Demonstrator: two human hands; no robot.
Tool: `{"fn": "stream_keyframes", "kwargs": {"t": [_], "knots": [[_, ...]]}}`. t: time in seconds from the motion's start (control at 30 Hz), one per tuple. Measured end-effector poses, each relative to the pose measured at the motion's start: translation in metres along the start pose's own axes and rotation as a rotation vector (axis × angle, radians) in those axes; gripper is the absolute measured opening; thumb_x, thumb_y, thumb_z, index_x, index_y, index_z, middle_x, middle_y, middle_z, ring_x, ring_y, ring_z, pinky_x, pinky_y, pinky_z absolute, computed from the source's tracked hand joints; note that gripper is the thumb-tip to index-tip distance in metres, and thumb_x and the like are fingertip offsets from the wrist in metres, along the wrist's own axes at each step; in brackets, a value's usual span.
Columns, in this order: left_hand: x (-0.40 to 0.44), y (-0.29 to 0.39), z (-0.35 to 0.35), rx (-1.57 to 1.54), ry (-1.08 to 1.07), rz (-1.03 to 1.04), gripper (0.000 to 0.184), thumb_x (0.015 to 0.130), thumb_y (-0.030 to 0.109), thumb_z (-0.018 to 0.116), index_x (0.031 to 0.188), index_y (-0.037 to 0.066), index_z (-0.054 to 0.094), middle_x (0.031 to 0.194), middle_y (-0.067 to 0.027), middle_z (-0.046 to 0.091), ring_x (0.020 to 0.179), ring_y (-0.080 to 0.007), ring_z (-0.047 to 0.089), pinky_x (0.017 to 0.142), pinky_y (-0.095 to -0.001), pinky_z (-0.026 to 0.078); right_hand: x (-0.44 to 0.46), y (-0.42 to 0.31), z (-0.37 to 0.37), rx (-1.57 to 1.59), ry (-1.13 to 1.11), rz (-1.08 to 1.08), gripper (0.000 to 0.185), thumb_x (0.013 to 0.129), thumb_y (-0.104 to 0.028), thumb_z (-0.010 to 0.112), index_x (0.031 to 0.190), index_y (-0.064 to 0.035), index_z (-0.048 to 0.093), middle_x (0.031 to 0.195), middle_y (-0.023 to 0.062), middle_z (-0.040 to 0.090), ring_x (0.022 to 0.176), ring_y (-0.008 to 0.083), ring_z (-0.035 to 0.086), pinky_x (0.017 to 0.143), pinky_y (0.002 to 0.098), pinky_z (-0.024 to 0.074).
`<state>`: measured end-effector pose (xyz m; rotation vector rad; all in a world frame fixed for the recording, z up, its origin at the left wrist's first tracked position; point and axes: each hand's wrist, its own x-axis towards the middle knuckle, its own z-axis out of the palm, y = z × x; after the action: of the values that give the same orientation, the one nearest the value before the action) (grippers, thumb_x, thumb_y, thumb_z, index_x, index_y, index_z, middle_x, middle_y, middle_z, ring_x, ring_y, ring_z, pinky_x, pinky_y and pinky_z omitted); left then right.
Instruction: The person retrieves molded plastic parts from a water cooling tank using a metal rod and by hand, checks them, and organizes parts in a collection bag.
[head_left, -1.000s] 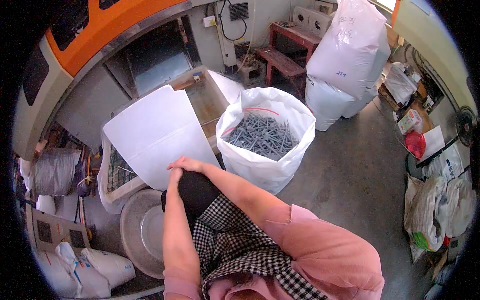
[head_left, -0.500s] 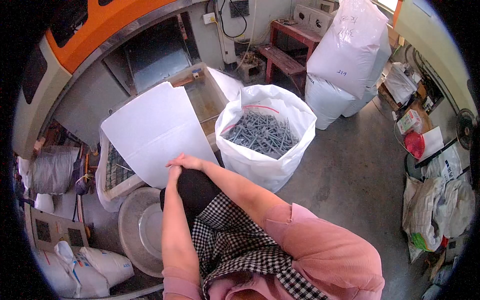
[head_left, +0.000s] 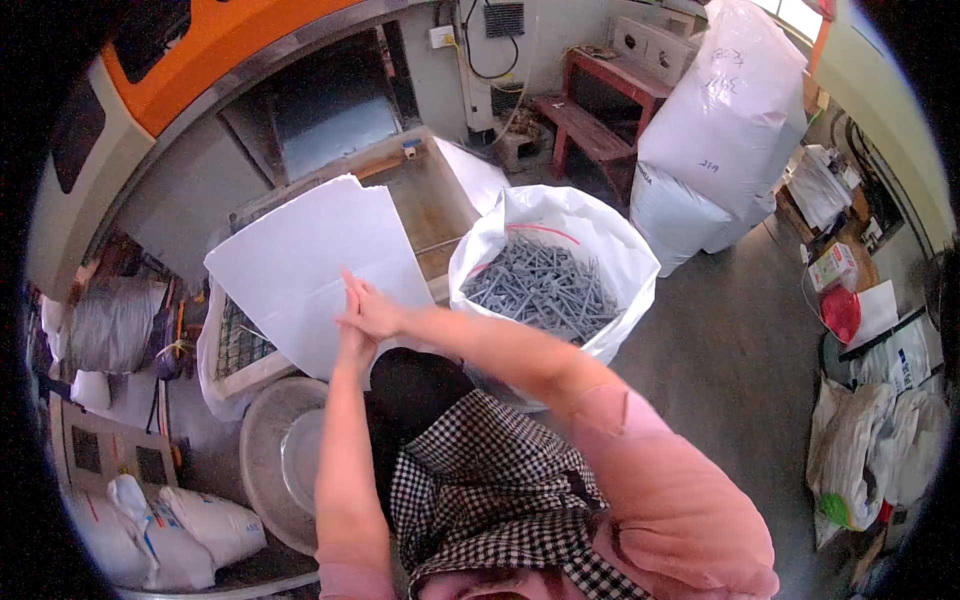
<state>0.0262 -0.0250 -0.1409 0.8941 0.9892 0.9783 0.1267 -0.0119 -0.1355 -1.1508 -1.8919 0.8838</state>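
Note:
My left hand (head_left: 356, 338) and my right hand (head_left: 378, 312) are clasped together, fingers closed around each other, above the lower part of a white board (head_left: 320, 260). No object shows between them. The board lies across a pale tray-like trough (head_left: 435, 200). Right of my hands stands an open white sack (head_left: 625, 300) with a red line inside its rim, filled with many grey plastic pieces (head_left: 545, 285). My right forearm passes over the sack's near edge. Below my hands is my dark-clad knee (head_left: 415, 390).
A round grey basin (head_left: 265, 470) sits at lower left, near white bags (head_left: 215, 530). Full white sacks (head_left: 715, 130) are stacked at upper right beside a red step bench (head_left: 590, 130). A red bowl (head_left: 840, 312) and crumpled bags (head_left: 860, 450) lie far right.
Both clasped hands have lifted off my knee and moved up over the board, fingers now pointing upward. The view has shifted slightly, so the sack appears further right and lower.

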Motion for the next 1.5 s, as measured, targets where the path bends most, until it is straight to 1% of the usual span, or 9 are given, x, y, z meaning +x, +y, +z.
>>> {"fn": "stream_keyframes", "kwargs": {"t": [0.13,0.2,0.3,0.43,0.63,0.8,0.97,1.23,1.5], "knots": [[0.021,0.039,0.042,0.206,-0.012,0.164,0.062,0.091,0.059,0.038,0.132,0.013,0.041,0.126,-0.0075,0.048,0.100,-0.0216,0.056,0.075,-0.0341,0.051,0.022,-0.044,-0.133,-0.540,-0.405,-0.080,0.047,0.083,-0.040,0.058,0.116,-0.0068,0.058,0.103,0.0207,0.063,0.094,0.0379,0.060,0.084,0.0422,0.0478],[0.046,0.050,0.063,0.407,-0.067,-0.023,0.065,0.088,0.059,0.043,0.130,0.008,0.043,0.123,-0.0126,0.051,0.101,-0.0227,0.057,0.074,-0.0356,0.052,0.040,-0.001,-0.191,-0.508,-0.036,-0.241,0.028,0.080,-0.032,0.058,0.094,-0.0114,0.070,0.088,0.0141,0.067,0.081,0.0300,0.065,0.075,0.0404,0.0512],[0.086,0.031,0.099,0.779,-0.030,0.013,0.077,0.084,0.062,0.047,0.128,-0.001,0.043,0.124,-0.0223,0.050,0.103,-0.0280,0.057,0.080,-0.0372,0.051,0.034,0.058,-0.292,-0.593,0.357,0.112,0.020,0.081,-0.020,0.053,0.084,-0.0063,0.068,0.091,0.0148,0.067,0.083,0.0340,0.064,0.079,0.0411,0.0510],[0.132,-0.028,0.130,0.827,-0.024,-0.060,0.080,0.079,0.062,0.056,0.120,-0.007,0.050,0.116,-0.0225,0.056,0.098,-0.0245,0.058,0.077,-0.0341,0.050,-0.011,0.141,-0.351,-0.990,-0.115,0.502,0.037,0.087,-0.035,0.051,0.097,-0.0019,0.065,0.102,0.0151,0.065,0.099,0.0339,0.059,0.082,0.0412,0.0476],[0.136,-0.040,0.138,0.632,-0.243,0.041,0.050,0.075,0.034,0.073,0.106,-0.004,0.062,0.094,-0.0141,0.067,0.082,-0.0240,0.064,0.070,-0.0346,0.050,-0.026,0.166,-0.341,-0.542,-0.242,0.511,0.051,0.088,-0.047,0.050,0.113,-0.0038,0.061,0.111,0.0127,0.063,0.101,0.0313,0.058,0.090,0.0352,0.0430],[0.119,-0.031,0.123,0.941,0.141,0.493,0.023,0.082,0.025,0.062,0.088,0.002,0.064,0.084,-0.0214,0.064,0.082,-0.0398,0.061,0.072,-0.0452,0.046,-0.030,0.121,-0.352,-0.599,-0.536,0.469,0.037,0.084,-0.036,0.059,0.106,-0.0078,0.066,0.108,0.0118,0.064,0.095,0.0276,0.061,0.086,0.0346,0.0454],[0.081,0.001,0.150,1.084,0.200,0.422,0.026,0.082,0.026,0.062,0.090,0.001,0.061,0.084,-0.0203,0.064,0.080,-0.0366,0.062,0.070,-0.0428,0.047,-0.017,0.102,-0.363,-1.163,0.342,0.206,0.018,0.078,-0.020,0.059,0.092,-0.0090,0.064,0.093,0.0098,0.059,0.097,0.0302,0.058,0.079,0.0412,0.0493],[0.067,0.006,0.139,1.088,0.171,0.536,0.050,0.078,0.030,0.069,0.111,-0.003,0.051,0.113,-0.0235,0.052,0.108,-0.0413,0.049,0.088,-0.0449,0.042,-0.050,0.072,-0.379,-0.963,0.250,0.281,0.059,0.073,-0.025,0.073,0.123,-0.0094,0.046,0.118,0.0187,0.043,0.114,0.0377,0.045,0.091,0.0450,0.0446],[-0.068,0.008,0.196,1.442,-0.738,1.139,0.070,0.064,0.042,0.075,0.120,0.006,0.053,0.118,-0.0177,0.048,0.119,-0.0331,0.042,0.106,-0.0492,0.026,-0.164,0.025,-0.358,-1.205,-0.148,0.670,0.074,0.077,-0.026,0.070,0.139,-0.0371,0.031,0.135,0.0278,0.031,0.119,0.0456,0.042,0.094,0.0470,0.0430]]}}
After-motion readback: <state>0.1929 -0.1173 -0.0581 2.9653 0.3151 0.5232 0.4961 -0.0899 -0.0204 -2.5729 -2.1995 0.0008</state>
